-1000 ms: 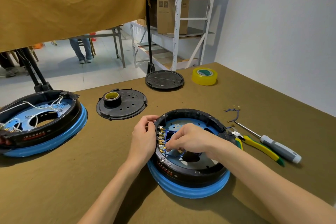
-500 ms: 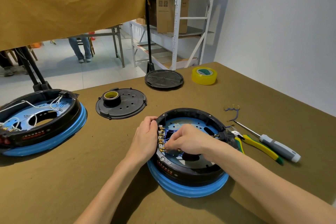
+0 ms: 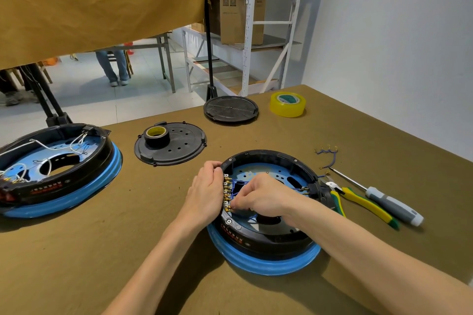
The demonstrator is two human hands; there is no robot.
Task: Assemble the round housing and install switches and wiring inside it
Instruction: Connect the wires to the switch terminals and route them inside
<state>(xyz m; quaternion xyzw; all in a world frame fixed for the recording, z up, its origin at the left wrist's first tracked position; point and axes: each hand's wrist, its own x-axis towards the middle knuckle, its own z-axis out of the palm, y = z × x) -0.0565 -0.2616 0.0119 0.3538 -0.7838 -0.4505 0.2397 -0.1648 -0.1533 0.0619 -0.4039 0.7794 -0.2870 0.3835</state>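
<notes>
A round black housing (image 3: pixel 268 238) on a blue ring base lies in front of me. Along its left inner wall runs a row of switch terminals (image 3: pixel 226 190) with brass tabs and blue wires (image 3: pixel 236 184). My left hand (image 3: pixel 204 194) grips the outside of that left wall, fingers curled over the rim. My right hand (image 3: pixel 261 195) reaches inside and pinches a blue wire's end at the lowest terminals. What exactly lies between its fingertips is hidden.
A second housing (image 3: pixel 56 169) with white wires sits at the left. Behind lie a black cover (image 3: pixel 179 146) carrying a black tape roll (image 3: pixel 156 134), another black lid (image 3: pixel 230 108), and yellow tape (image 3: pixel 288 104). Pliers (image 3: pixel 358 199), a screwdriver (image 3: pixel 384 199) and loose blue wires (image 3: pixel 327 153) lie right.
My right hand has slid slightly down along the terminal row toward the lowest tabs. My left hand keeps its hold on the rim.
</notes>
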